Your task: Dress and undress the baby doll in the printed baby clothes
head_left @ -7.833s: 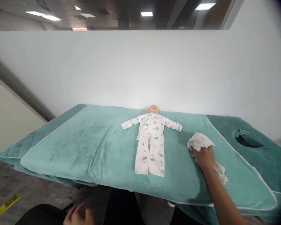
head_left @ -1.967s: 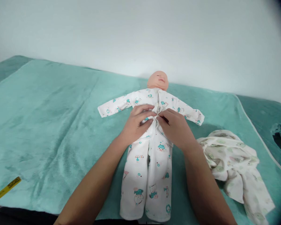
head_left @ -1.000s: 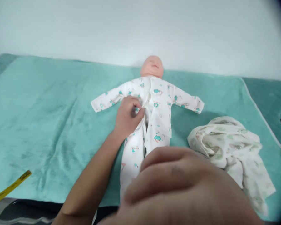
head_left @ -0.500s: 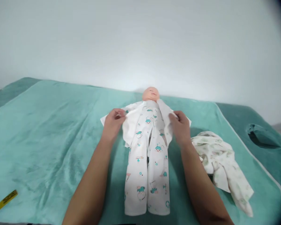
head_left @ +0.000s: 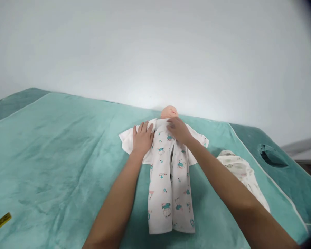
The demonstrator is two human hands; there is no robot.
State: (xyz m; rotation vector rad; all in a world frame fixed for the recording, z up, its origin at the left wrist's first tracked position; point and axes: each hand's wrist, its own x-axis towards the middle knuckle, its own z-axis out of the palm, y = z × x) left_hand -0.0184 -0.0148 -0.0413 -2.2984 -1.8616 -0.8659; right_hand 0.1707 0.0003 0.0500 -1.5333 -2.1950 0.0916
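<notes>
A baby doll point(head_left: 169, 112) lies on its back with its head toward the wall. White printed trousers point(head_left: 160, 193) cover its front from near the neck down, both legs straight. Under them is a white baby shirt point(head_left: 126, 140), opened and spread out to both sides. My left hand point(head_left: 143, 138) rests flat on the shirt's left side, fingers apart, beside the trousers. My right hand point(head_left: 178, 129) reaches across the doll's upper chest, just below the head. Its fingers are slightly bent and apart, touching the cloth there; no grip shows.
A crumpled white patterned garment point(head_left: 238, 169) lies to the right, partly behind my right forearm. Green plush cloth point(head_left: 67, 155) covers the surface, with an oval hole point(head_left: 272, 157) at far right. A yellow strip point(head_left: 0, 224) is at lower left. The wall point(head_left: 145, 52) stands behind.
Both hands have let go of the shirt's front edges, which now lie spread outward. My left hand has flattened onto the shirt; my right has moved leftward onto the doll's chest. The view shifted slightly.
</notes>
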